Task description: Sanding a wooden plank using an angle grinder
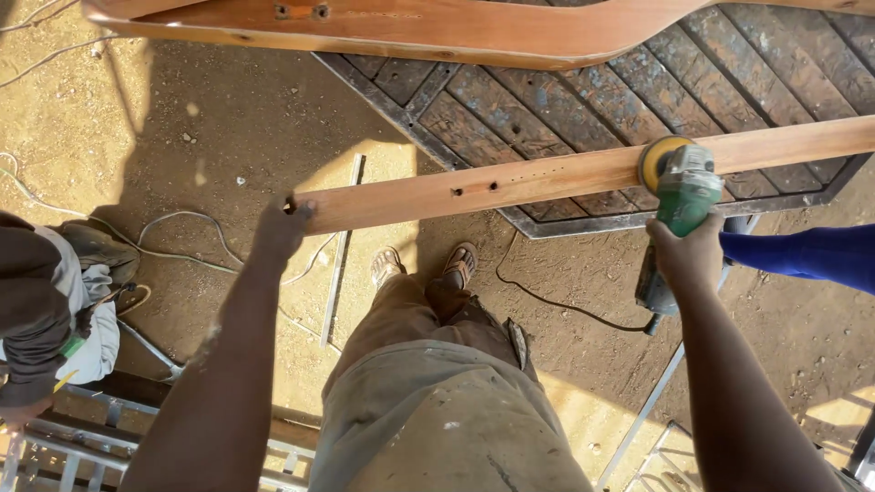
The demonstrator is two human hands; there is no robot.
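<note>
Your left hand [281,228] is clamped around the near end of the wooden plank [547,178], fingers curled shut on it. The plank's long axis runs from that hand up and to the right, above the dirt ground [228,118]. Your right hand [688,255] is wrapped closed around the green angle grinder [684,196], whose yellow disc [658,157] seems to touch the plank's face, though the contact is hard to confirm. A blue sleeve [802,255] of another person reaches in just right of the grinder.
</note>
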